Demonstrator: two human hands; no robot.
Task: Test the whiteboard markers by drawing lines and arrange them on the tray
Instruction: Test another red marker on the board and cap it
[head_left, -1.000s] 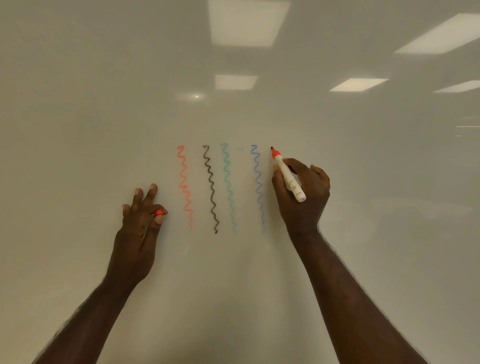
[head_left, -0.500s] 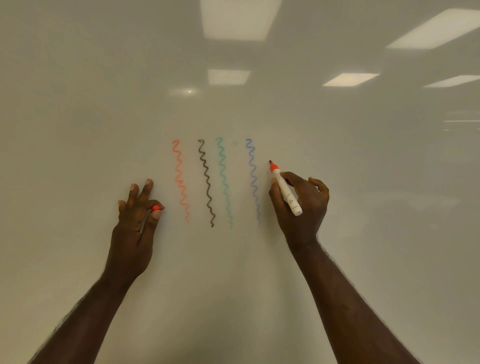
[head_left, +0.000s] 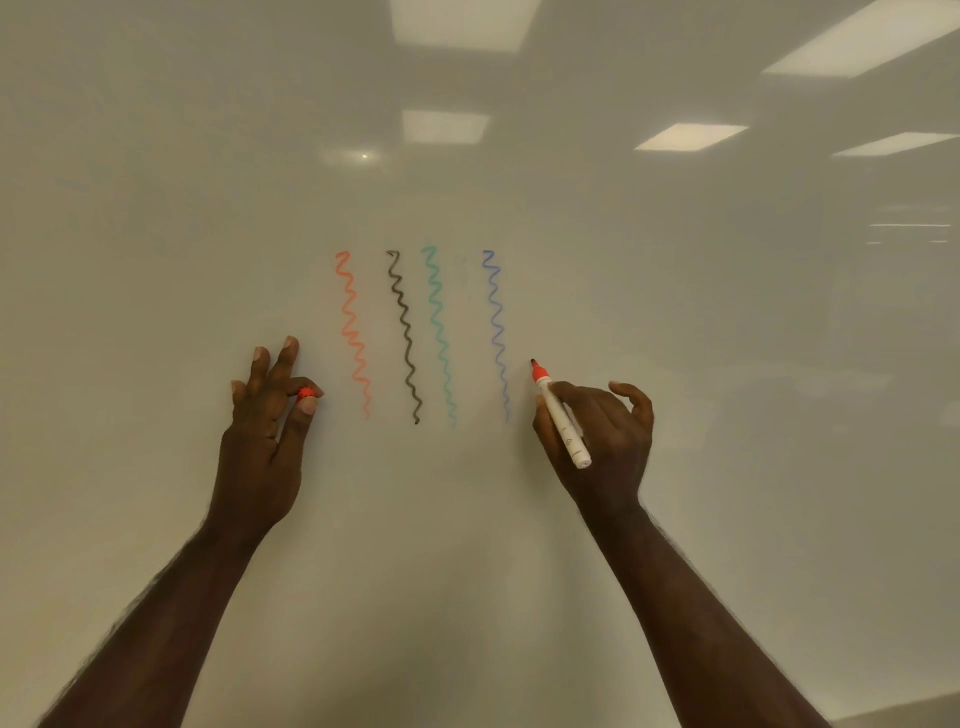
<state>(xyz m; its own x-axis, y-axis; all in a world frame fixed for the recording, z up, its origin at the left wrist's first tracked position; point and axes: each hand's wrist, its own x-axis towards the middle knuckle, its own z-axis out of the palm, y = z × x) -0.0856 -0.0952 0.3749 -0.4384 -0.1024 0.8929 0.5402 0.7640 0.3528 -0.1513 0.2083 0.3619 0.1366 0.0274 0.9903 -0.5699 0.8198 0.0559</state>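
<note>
A: What is standing at risk in this figure?

B: The right hand (head_left: 597, 441) is carrying an uncapped marker (head_left: 562, 422), tip pointing to 11 o'clock, just beside the foot of the blue line (head_left: 496, 332). No fresh stroke is showing beside that tip, so, as a judgement, the marker may be running dry; left open, it would be drying further. A stray touch could also be smudging the blue line.

A: And the cap?

B: The left hand (head_left: 267, 431) is pinching a small red cap (head_left: 305, 393) between thumb and forefinger, the other fingers (head_left: 283, 358) stretching straight up toward 12 o'clock. So light a pinch could be letting the cap slip and fall out of view.

A: How is the right hand closing?

B: Its fingers are curling round the marker barrel, thumb pressing along it.

A: Farther off?

B: On the whiteboard (head_left: 727, 338), from 10 to 12 o'clock of the hands, the red line (head_left: 352, 332), black line (head_left: 404, 332) and green line (head_left: 438, 332) are standing side by side. The tray is not appearing in view.
</note>
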